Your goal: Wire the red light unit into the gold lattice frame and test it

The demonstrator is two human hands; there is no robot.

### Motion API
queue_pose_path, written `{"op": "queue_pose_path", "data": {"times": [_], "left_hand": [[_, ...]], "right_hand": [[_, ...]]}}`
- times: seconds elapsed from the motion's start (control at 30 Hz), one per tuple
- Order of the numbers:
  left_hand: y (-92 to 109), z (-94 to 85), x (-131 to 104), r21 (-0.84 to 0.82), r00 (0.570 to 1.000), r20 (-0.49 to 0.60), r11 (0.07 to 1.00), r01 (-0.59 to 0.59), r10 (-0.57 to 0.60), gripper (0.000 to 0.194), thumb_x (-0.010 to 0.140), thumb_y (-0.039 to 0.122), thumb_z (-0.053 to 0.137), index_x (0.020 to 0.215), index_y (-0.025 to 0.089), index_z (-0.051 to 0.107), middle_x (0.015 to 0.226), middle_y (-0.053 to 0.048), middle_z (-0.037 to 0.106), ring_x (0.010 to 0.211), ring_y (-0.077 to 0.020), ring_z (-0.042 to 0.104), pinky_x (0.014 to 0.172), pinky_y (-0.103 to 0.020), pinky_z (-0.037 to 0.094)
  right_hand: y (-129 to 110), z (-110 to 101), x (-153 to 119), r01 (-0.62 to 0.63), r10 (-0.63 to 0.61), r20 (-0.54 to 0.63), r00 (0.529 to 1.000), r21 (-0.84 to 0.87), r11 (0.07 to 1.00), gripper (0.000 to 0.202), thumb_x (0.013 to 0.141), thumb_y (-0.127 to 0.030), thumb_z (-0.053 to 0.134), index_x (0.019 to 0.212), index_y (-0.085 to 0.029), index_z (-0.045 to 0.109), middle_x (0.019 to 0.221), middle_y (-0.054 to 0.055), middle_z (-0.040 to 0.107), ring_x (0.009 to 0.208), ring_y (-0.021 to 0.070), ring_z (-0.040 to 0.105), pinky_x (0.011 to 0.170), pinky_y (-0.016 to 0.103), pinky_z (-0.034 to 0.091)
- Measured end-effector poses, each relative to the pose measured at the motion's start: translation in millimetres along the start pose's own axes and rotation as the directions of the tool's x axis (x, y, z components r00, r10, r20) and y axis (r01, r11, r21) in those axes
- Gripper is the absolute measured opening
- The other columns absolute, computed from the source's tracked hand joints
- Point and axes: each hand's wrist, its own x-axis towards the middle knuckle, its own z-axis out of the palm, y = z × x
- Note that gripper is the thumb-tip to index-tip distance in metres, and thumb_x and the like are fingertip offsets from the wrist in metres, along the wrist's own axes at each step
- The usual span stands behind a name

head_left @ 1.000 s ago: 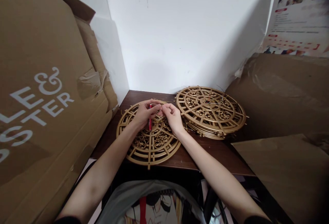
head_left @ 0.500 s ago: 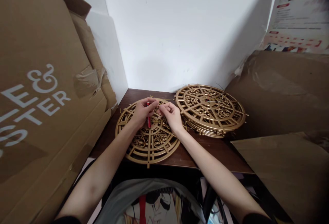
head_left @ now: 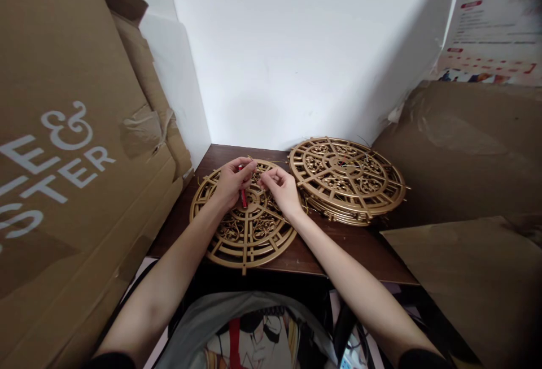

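My left hand (head_left: 231,183) is closed around a slim red pen-like stick (head_left: 244,199), which points down from under its fingers. Its thumb and forefinger are pinched together at the tips. Close by on the right, my right hand (head_left: 283,189) is also closed in a pinch; whatever lies between those fingertips is too small to make out. Both hands are over the far half of a round gold openwork panel (head_left: 245,244) with scroll patterns, lying flat. Thin yellowish wires (head_left: 305,206) stick out around its edge.
More gold round panels (head_left: 339,196) are stacked on the right of the brown table (head_left: 355,250), loose wires on top. A large printed cardboard box (head_left: 68,199) stands at left, and cardboard (head_left: 466,160) at right. Behind is a white wall (head_left: 296,58). An open grey bag (head_left: 203,318) lies below the table edge.
My left hand has shifted slightly, its pinched fingertips moving a little up and away from my right hand. The red stick has tilted with it. My right hand stays nearly in place.
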Motion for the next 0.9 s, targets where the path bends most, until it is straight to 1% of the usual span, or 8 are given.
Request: {"op": "queue_pose_path", "data": {"times": [0.13,0.23,0.33,0.47,0.57,0.63,0.77,0.9], "left_hand": [[-0.2,0.6,-2.0,0.051,0.999,0.043,0.998,0.025,-0.027,0.025,0.063,0.029,0.082,0.073,0.013,0.064,0.056,0.005,0.048,0.042,-0.0007,0.029,0.036,-0.014,0.017],[-0.1,1.2,-3.2,0.086,0.995,0.081,0.995,0.047,-0.054,0.025,0.065,0.030,0.081,0.073,0.014,0.065,0.052,0.006,0.043,0.041,-0.0006,0.029,0.037,-0.015,0.017],[0.3,1.6,-3.8,0.092,0.995,0.086,0.995,0.047,-0.055,0.024,0.065,0.029,0.081,0.073,0.014,0.065,0.054,0.006,0.044,0.042,-0.0006,0.031,0.037,-0.014,0.017],[0.4,1.7,-3.9,0.059,0.998,0.052,0.998,0.026,-0.029,0.025,0.065,0.030,0.081,0.075,0.013,0.066,0.055,0.005,0.046,0.043,-0.0009,0.030,0.037,-0.014,0.018],[0.8,1.6,-4.4,0.044,0.999,0.041,0.999,0.014,-0.016,0.026,0.065,0.031,0.081,0.075,0.013,0.065,0.057,0.004,0.049,0.044,-0.0013,0.030,0.037,-0.014,0.018],[1.5,1.6,-5.2,0.061,0.998,0.064,0.998,0.021,-0.025,0.026,0.066,0.031,0.081,0.074,0.013,0.064,0.056,0.004,0.047,0.044,-0.0013,0.030,0.038,-0.014,0.018],[3.2,2.1,-7.4,0.105,0.987,0.138,0.992,0.074,-0.088,0.026,0.069,0.032,0.079,0.073,0.013,0.061,0.052,0.006,0.043,0.042,-0.0013,0.029,0.038,-0.014,0.018],[3.3,2.1,-7.6,0.081,0.980,0.164,0.992,0.101,-0.114,0.027,0.069,0.031,0.079,0.076,0.014,0.059,0.055,0.005,0.045,0.045,-0.0022,0.032,0.038,-0.013,0.019]], "right_hand": [[1.6,0.2,1.7,-0.009,0.010,-0.024,1.000,0.043,0.999,0.033,0.068,-0.050,0.073,0.078,-0.020,0.063,0.063,-0.001,0.065,0.058,0.0123,0.058,0.060,0.027,0.049],[3.5,-0.6,3.0,-0.010,0.012,-0.026,1.000,0.060,0.998,0.035,0.067,-0.051,0.074,0.077,-0.019,0.064,0.063,-0.001,0.064,0.057,0.0120,0.057,0.060,0.026,0.048],[4.5,-1.3,3.6,-0.002,0.004,-0.024,1.000,0.083,0.997,0.031,0.067,-0.047,0.075,0.074,-0.019,0.064,0.062,-0.002,0.064,0.057,0.0110,0.056,0.059,0.025,0.047],[4.3,-1.0,3.7,0.004,-0.002,-0.026,1.000,0.110,0.994,0.028,0.067,-0.043,0.076,0.074,-0.018,0.064,0.061,-0.002,0.064,0.056,0.0100,0.055,0.058,0.024,0.045],[4.4,-0.5,3.5,0.003,0.001,-0.032,0.999,0.113,0.994,0.028,0.067,-0.044,0.076,0.074,-0.019,0.065,0.062,-0.002,0.064,0.057,0.0104,0.055,0.058,0.024,0.046],[5.0,-0.4,3.5,-0.001,0.005,-0.036,0.999,0.104,0.995,0.029,0.068,-0.045,0.075,0.075,-0.019,0.064,0.063,-0.001,0.064,0.058,0.0109,0.056,0.059,0.025,0.047],[6.2,-0.9,3.7,0.008,-0.004,-0.038,0.999,0.100,0.995,0.030,0.068,-0.046,0.075,0.076,-0.019,0.064,0.064,-0.002,0.064,0.059,0.0112,0.057,0.059,0.025,0.047],[5.5,-0.8,4.0,0.011,-0.007,-0.039,0.999,0.108,0.994,0.032,0.066,-0.047,0.076,0.075,-0.019,0.064,0.067,-0.001,0.065,0.061,0.0117,0.057,0.060,0.025,0.047]]}}
